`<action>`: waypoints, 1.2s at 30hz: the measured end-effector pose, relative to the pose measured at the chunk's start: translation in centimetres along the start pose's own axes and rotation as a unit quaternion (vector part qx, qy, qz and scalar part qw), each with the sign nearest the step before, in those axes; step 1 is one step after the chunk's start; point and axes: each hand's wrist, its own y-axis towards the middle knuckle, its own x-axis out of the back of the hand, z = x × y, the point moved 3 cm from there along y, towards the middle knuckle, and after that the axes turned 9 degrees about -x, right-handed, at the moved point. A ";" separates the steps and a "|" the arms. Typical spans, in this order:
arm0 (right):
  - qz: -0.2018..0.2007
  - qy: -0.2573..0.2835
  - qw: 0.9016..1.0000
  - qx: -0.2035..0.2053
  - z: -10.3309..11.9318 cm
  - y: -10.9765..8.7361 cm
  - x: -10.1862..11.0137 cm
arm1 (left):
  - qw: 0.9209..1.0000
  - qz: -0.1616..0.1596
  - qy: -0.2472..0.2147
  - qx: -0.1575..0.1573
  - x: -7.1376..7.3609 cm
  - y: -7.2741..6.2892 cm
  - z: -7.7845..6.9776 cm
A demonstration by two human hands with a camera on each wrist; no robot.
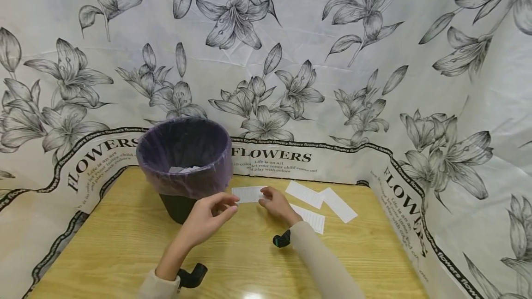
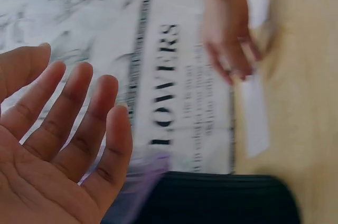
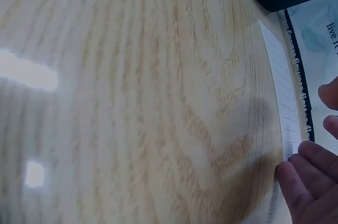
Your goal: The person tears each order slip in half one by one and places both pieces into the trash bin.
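A white lined paper slip [image 1: 248, 194] lies on the table to the right of the bin. At its right end is my right hand [image 1: 277, 204], with its fingertips right at the slip [image 3: 280, 86]; its thumb stands apart from those fingers in the right wrist view. My left hand [image 1: 209, 216] hovers in front of the bin, near the slip's left end. In the left wrist view the left hand's palm [image 2: 58, 145] shows, fingers loosely spread and nothing in them.
A black bin [image 1: 172, 206] with a purple liner [image 1: 187, 183] holds white paper pieces [image 1: 184, 169]. More slips lie at right: one upper [image 1: 305, 194], one slanted [image 1: 340, 205], one lower [image 1: 311, 218]. A flower-printed cloth [image 1: 266, 73] walls the wooden table [image 1: 241, 262].
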 end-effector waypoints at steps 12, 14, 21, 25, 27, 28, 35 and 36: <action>0.025 -0.043 0.999 0.005 -0.4 -3.7 -0.2 | 0.991 0.075 -0.062 0.094 -5.7 -2.1 8.5; 0.031 -0.045 0.998 0.010 -0.4 -4.2 -0.3 | 0.991 0.077 -0.062 0.093 -6.2 -2.3 9.3; 0.057 -0.044 0.997 0.040 -0.3 -6.5 -0.2 | 0.990 0.083 -0.046 0.100 -7.2 -2.3 10.3; 0.066 -0.044 0.996 0.047 -0.6 -7.5 -0.4 | 0.990 0.088 0.020 0.106 -7.2 -2.2 10.7; 0.072 -0.043 0.995 0.051 -0.7 -8.0 -0.5 | 0.989 0.090 0.044 0.106 -7.2 -2.0 10.9; 0.077 -0.042 0.995 0.052 -0.7 -8.3 -0.5 | 0.989 0.092 0.055 0.103 -7.2 -1.9 10.9; 0.102 -0.062 0.990 0.075 -1.1 -10.0 -0.3 | 0.988 0.095 0.085 0.082 -7.5 -1.0 10.7; 0.104 -0.064 0.990 0.077 -1.2 -10.1 -0.2 | 0.989 0.094 0.090 0.077 -7.5 -0.9 10.7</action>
